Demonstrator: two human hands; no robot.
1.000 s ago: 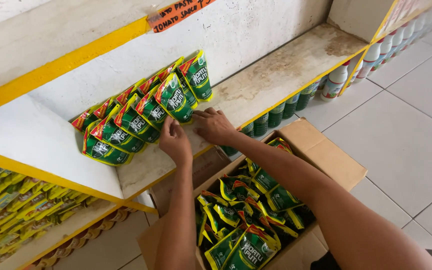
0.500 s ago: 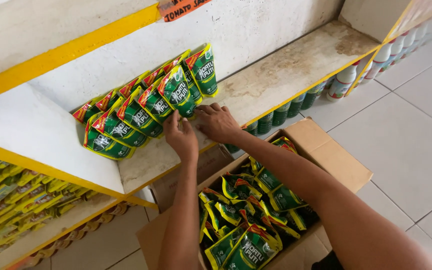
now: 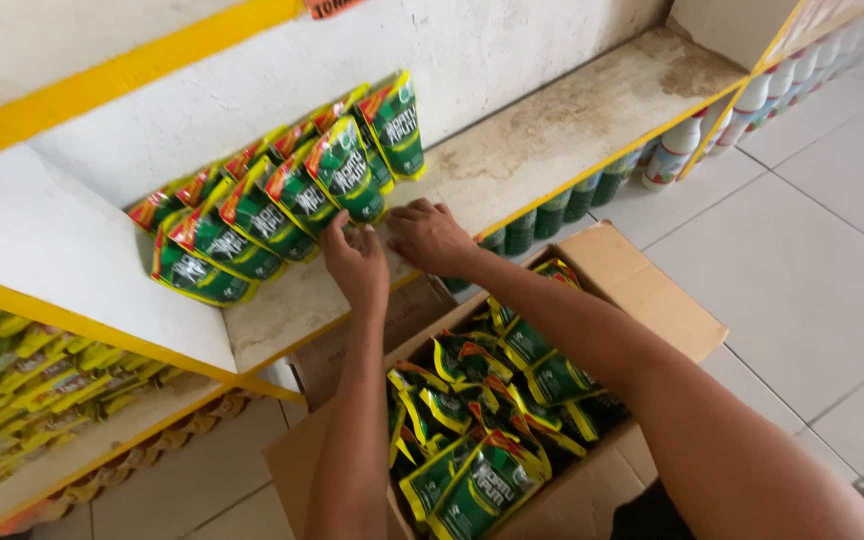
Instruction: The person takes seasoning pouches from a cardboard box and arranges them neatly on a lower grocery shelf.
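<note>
In the head view, your left hand point(image 3: 354, 262) rests palm down on the white shelf point(image 3: 552, 140), its fingertips touching the lower edge of the frontmost green refill pouch point(image 3: 347, 175) in the nearer row. The fingers lie fairly flat and together rather than curled; you cannot tell whether they pinch the pouch edge or only press against it. Your right hand point(image 3: 430, 235) lies just beside the left, palm down on the bare shelf board, fingers spread and loosely extended toward the pouches, holding nothing.

The green pouches with red tops stand leaning in two overlapping rows along the shelf, running from the far left pouch point(image 3: 195, 272) against the white side wall up to the end pouch of the back row point(image 3: 397, 125), which stands by the rear wall. To the right of the rows the shelf board is stained and worn, with a yellow strip along its front edge.

Below your forearms an open cardboard box point(image 3: 642, 290) stands on the tiled floor point(image 3: 812, 260), holding a loose heap of the same green pouches point(image 3: 482, 440). Dark green bottles point(image 3: 552, 215) line the space under the shelf, and a white bottle point(image 3: 674, 152) stands further right. Yellow sachets point(image 3: 22, 385) fill the lower shelf at the left.
</note>
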